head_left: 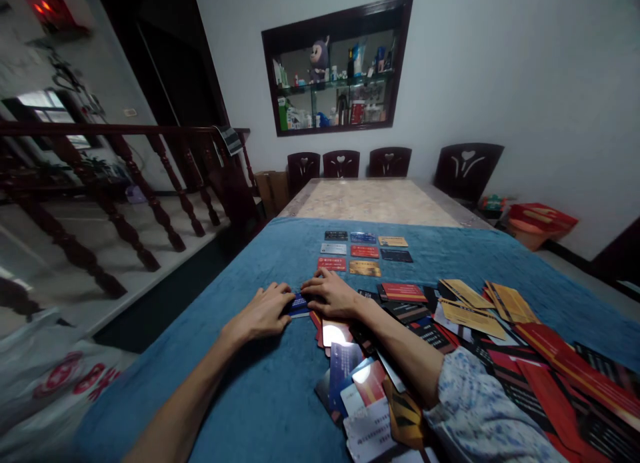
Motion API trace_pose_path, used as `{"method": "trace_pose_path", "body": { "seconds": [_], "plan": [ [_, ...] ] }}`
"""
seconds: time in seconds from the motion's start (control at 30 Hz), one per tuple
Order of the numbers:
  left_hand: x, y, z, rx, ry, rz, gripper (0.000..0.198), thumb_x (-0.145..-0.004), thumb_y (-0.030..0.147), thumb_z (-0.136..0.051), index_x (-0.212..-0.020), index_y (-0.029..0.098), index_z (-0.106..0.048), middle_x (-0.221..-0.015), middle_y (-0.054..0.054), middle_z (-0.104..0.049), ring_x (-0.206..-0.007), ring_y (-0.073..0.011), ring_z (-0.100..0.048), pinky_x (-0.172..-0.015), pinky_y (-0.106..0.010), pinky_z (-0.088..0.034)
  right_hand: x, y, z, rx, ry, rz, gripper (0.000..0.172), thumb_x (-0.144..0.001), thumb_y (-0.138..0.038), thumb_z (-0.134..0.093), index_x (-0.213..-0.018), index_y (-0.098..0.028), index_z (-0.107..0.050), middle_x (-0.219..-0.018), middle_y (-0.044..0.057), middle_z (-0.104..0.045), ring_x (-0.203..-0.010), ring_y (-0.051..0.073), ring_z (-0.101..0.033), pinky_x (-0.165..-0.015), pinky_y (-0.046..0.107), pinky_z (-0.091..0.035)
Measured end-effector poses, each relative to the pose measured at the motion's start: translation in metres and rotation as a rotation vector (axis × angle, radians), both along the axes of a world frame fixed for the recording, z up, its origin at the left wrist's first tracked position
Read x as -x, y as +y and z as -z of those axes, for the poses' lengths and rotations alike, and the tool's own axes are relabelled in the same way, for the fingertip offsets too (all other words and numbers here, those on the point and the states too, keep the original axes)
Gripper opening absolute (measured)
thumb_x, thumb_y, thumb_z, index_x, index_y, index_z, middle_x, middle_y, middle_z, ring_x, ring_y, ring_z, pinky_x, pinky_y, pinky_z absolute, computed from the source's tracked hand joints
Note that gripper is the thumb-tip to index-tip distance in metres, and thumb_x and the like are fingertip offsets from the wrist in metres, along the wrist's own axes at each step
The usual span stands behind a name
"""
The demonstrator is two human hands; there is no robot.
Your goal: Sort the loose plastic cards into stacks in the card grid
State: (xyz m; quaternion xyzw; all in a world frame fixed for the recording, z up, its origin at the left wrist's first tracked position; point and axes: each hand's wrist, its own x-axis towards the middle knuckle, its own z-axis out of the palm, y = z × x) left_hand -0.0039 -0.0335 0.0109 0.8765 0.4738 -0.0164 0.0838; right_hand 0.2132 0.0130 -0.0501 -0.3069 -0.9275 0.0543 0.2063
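A blue card (pixel 299 304) lies low over the blue cloth between my two hands. My left hand (pixel 265 309) has its fingers curled at the card's left side. From the right, my right hand (pixel 331 293) bends its fingers and thumb around the other side, hiding part of it. Just beyond are neat rows of cards, among them a black card (pixel 336 235), a silver card (pixel 333 249), a red card (pixel 331 265) and a gold card (pixel 365 268). Under and beside my right forearm spreads a loose heap of cards, with a white card (pixel 370 431) near its front.
The blue cloth (pixel 240 383) covers the near part of a stone-topped table (pixel 360 199). Several dark chairs (pixel 341 163) stand along the far end. A wooden railing (pixel 165 189) runs at the left, with white plastic bags (pixel 55 389) below it. A red bag (pixel 543 216) sits at the right.
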Motion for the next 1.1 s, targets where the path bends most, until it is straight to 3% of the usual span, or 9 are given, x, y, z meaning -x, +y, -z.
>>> {"method": "trace_pose_path", "body": {
  "seconds": [0.13,0.4,0.67,0.8,0.93,1.1],
  "plan": [
    [0.009,0.005,-0.001,0.038,0.056,-0.029,0.043,-0.082,0.025,-0.057,-0.125,0.027,-0.062,-0.121,-0.009,-0.058,-0.115,-0.0283,-0.054,-0.097,-0.043,-0.043,0.0,-0.001,0.0,-0.004,0.003,-0.009,0.035,-0.09,-0.036,-0.062,-0.12,-0.02,-0.07,-0.122,0.009,-0.068,-0.108,0.024,-0.048,-0.095,0.043,-0.039],
    [0.02,0.012,0.0,0.066,-0.025,0.044,0.029,-0.079,0.023,-0.058,-0.106,0.022,-0.068,-0.113,-0.009,-0.061,-0.104,-0.0237,-0.058,-0.093,-0.033,-0.046,-0.001,-0.002,-0.001,-0.012,0.019,-0.022,0.04,-0.088,-0.045,-0.066,-0.118,-0.02,-0.07,-0.122,0.009,-0.069,-0.106,0.024,-0.049,-0.095,0.042,-0.04],
    [0.031,0.02,-0.001,0.112,-0.134,0.063,0.037,-0.074,0.022,-0.056,-0.108,0.025,-0.071,-0.115,-0.006,-0.065,-0.105,-0.0233,-0.06,-0.097,-0.034,-0.044,-0.001,-0.002,-0.002,-0.04,0.041,-0.041,0.04,-0.087,-0.051,-0.066,-0.111,-0.019,-0.072,-0.115,0.008,-0.071,-0.104,0.023,-0.049,-0.092,0.039,-0.04],
    [0.032,0.022,-0.005,0.112,-0.17,0.072,0.033,-0.075,0.025,-0.055,-0.102,0.024,-0.073,-0.106,-0.004,-0.07,-0.097,-0.0214,-0.062,-0.09,-0.031,-0.046,0.0,-0.003,-0.002,-0.064,0.067,-0.057,0.033,-0.088,-0.044,-0.066,-0.107,-0.018,-0.073,-0.108,0.007,-0.072,-0.102,0.023,-0.05,-0.091,0.038,-0.041],
    [0.03,0.021,-0.009,0.086,-0.187,0.075,0.032,-0.077,0.026,-0.05,-0.096,0.021,-0.075,-0.097,-0.004,-0.072,-0.089,-0.0187,-0.063,-0.083,-0.028,-0.047,0.003,-0.002,-0.002,-0.078,0.109,-0.053,0.018,-0.086,-0.023,-0.065,-0.101,-0.019,-0.074,-0.097,0.006,-0.074,-0.097,0.022,-0.052,-0.089,0.036,-0.042],
    [0.031,0.024,-0.008,0.073,-0.257,0.03,0.03,-0.079,0.026,-0.047,-0.091,0.02,-0.074,-0.093,-0.002,-0.073,-0.087,-0.0172,-0.063,-0.084,-0.026,-0.047,0.007,0.001,0.0,-0.099,0.184,-0.011,0.016,-0.089,-0.016,-0.059,-0.095,-0.018,-0.073,-0.087,0.007,-0.073,-0.091,0.02,-0.053,-0.084,0.033,-0.044]
  ]
}}
